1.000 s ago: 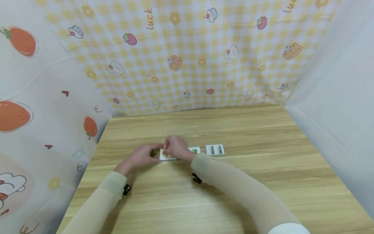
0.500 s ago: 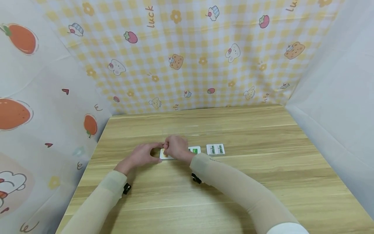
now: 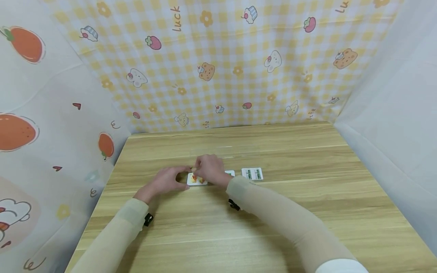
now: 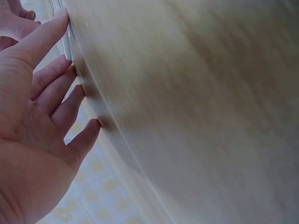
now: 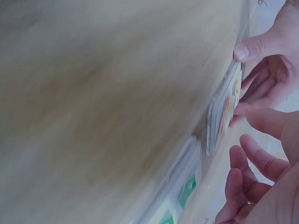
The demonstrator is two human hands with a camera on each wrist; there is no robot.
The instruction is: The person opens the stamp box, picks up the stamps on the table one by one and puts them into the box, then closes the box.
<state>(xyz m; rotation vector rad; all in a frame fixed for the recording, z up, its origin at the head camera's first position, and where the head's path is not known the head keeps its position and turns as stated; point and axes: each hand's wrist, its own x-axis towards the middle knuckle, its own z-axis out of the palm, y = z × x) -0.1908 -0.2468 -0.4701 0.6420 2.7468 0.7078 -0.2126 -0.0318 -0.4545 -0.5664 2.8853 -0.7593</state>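
Note:
A white card (image 3: pixel 197 179) with orange and yellow pictures lies on the table; in the right wrist view its edge looks layered, like a small stack. My left hand (image 3: pixel 165 182) holds the card's left end, thumb at the near corner and index finger at the far one. The left hand's other fingertips (image 4: pixel 96 123) rest on the tabletop. Just over the card's right end is my right hand (image 3: pixel 211 168), thumb and bent fingers apart, with nothing visible between them. A second card (image 5: pixel 187 189) with green pictures lies to the right, partly hidden by the right hand.
Farther right lies a third white card (image 3: pixel 252 174) with two green pictures. Behind the cards, faint clear plastic pieces (image 3: pixel 225 157) lie on the wooden table (image 3: pixel 191 235). A checked curtain (image 3: pixel 239 87) hangs behind the table, with white cloth (image 3: pixel 392 94) on the right.
My right hand has lifted slightly and shifted right, uncovering more of the orange-pictured card and covering more of the second card. My left hand stays at the card's left end.

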